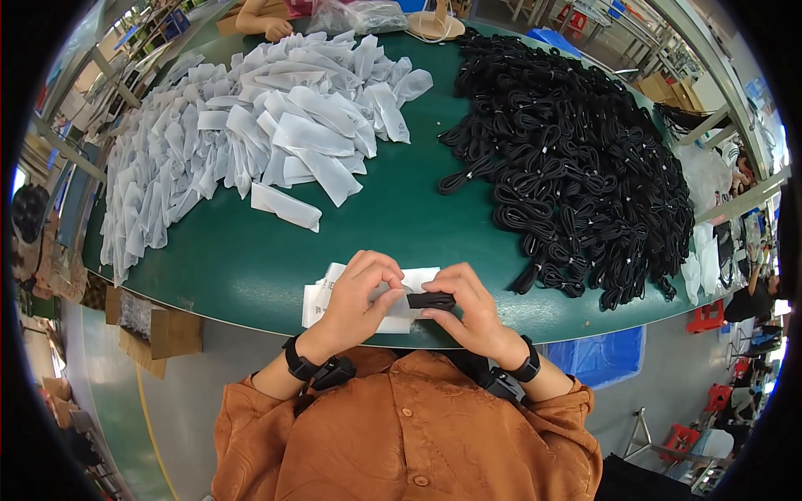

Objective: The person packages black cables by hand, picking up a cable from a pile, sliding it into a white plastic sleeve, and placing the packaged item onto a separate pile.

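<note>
My right hand (465,307) pinches a coiled black cable bundle (430,301) near the front edge of the green table (393,225). Its left end meets the mouth of a whitish translucent bag (398,307). Closed on that bag is my left hand (361,292), thumb and fingers together. Under both hands lie several flat white bags (315,301) with small dark print. How far the cable reaches inside the bag is hidden by my fingers.
A big heap of filled whitish bags (276,125) covers the far left, with one single bag (286,207) nearer me. Tied black cables (576,159) are piled on the right. Below the table stand a cardboard box (174,332) and a blue bin (603,355). Another person's hand (276,30) rests at the far edge.
</note>
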Action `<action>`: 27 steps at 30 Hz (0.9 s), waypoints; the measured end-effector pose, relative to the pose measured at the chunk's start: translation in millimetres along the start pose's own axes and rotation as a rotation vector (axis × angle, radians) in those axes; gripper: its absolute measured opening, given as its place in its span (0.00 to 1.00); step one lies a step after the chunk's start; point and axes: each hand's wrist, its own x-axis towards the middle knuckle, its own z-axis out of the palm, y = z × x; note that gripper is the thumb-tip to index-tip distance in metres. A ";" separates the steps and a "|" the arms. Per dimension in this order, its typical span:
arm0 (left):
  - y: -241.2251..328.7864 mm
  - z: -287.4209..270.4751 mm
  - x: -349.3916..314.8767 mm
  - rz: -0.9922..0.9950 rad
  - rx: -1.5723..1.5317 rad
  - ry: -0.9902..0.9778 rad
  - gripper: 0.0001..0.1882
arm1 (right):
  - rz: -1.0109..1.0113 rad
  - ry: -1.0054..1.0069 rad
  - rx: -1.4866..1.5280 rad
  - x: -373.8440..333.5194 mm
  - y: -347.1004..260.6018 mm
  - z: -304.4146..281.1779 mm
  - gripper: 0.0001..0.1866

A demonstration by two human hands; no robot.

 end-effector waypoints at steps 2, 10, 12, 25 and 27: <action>3.4 -4.9 4.9 -0.079 -0.120 -0.014 0.06 | -0.001 0.086 0.017 4.8 -0.8 3.7 0.23; -0.5 -16.9 24.6 -0.189 -0.423 -0.086 0.06 | -0.148 0.164 0.088 17.7 5.7 2.4 0.25; -2.0 -11.9 25.2 -0.205 -0.539 -0.078 0.06 | -0.141 0.209 0.216 14.6 15.4 12.2 0.22; -16.1 -21.7 33.1 -0.306 -0.790 0.074 0.07 | -0.138 0.217 0.108 26.8 -6.0 -1.8 0.14; -26.0 -45.3 37.3 -0.288 -0.671 0.286 0.08 | -0.027 0.291 0.013 18.4 -1.1 -16.6 0.14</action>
